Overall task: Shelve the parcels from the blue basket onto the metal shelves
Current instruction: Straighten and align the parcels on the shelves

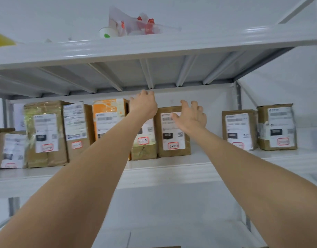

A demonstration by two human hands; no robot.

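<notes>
A row of brown cardboard parcels with white labels stands upright on the white metal shelf (172, 169). My left hand (143, 103) reaches over the top of a narrow brown parcel (144, 147) in the middle of the row, with its fingers curled over the top edge. That parcel stands between an orange-topped parcel (109, 119) and a wider brown parcel (172, 140). My right hand (191, 117) hovers in front of the wider parcel's upper right corner, fingers spread, holding nothing. The blue basket is out of view.
Two more parcels (240, 129) (277, 126) stand further right, with a gap between them and the middle group. Several parcels (45, 133) fill the left. The upper shelf (154, 49) holds a clear plastic bag (134, 24) and a paper cup (107, 32).
</notes>
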